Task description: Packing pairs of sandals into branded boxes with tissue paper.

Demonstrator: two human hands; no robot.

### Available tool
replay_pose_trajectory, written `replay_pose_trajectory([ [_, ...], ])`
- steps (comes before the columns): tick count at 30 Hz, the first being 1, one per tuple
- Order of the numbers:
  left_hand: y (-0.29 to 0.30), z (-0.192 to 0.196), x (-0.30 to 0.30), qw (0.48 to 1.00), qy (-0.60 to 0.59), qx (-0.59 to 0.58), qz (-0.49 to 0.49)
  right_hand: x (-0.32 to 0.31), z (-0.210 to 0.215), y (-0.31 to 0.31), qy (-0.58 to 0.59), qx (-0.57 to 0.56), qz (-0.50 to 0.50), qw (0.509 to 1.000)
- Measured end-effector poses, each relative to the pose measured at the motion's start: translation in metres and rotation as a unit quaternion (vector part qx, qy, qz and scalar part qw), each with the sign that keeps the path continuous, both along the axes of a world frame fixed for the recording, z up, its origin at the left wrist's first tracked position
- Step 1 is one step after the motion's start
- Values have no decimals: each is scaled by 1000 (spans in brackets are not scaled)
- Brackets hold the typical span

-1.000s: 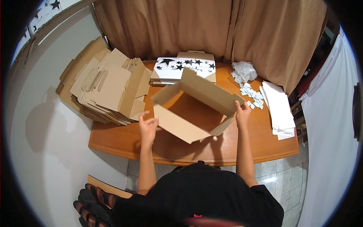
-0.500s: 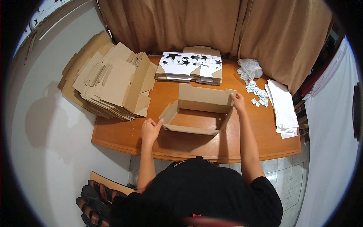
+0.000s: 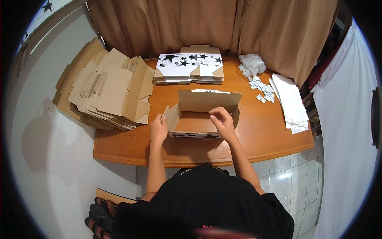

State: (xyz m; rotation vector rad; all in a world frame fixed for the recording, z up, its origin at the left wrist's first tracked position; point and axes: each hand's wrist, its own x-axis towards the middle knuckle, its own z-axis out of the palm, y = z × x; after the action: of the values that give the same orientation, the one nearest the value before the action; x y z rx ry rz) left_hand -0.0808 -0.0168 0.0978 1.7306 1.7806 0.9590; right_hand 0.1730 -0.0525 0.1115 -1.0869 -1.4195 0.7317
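Note:
A brown cardboard box point(image 3: 209, 103) stands unfolded on the table in front of me. Its top is open and the tabletop shows through where a bottom would be. Black stars on white cover the outside of its near wall. My left hand point(image 3: 159, 128) pinches the upper edge of the box's left side between thumb and fingers. Over the right part of the box hovers my right hand point(image 3: 223, 123), its fingers loosely bent and the thumb a little apart, with nothing visible in it.
On the wooden table point(image 3: 254, 139), a tall stack of flattened cardboard point(image 3: 105, 89) leans at the left. Behind the box lie star-patterned flat boxes point(image 3: 189, 67). To the right are small white packets point(image 3: 262, 89), a clear plastic bag point(image 3: 252, 63) and white paper sheets point(image 3: 289, 101).
My right hand has let go of the box's far right corner and come nearer and leftward. The box's star-patterned outside now shows. My left hand has shifted slightly up its left side.

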Motion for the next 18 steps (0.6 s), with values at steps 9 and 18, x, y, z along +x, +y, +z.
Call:
replay_pose_trajectory([
  [9, -7, -10, 1, 992, 49, 99, 56, 75, -54, 15, -149, -90, -234, 957],
  [18, 4, -28, 24, 949, 244, -93, -178, 92, -73, 20, -222, -122, -344, 904],
])
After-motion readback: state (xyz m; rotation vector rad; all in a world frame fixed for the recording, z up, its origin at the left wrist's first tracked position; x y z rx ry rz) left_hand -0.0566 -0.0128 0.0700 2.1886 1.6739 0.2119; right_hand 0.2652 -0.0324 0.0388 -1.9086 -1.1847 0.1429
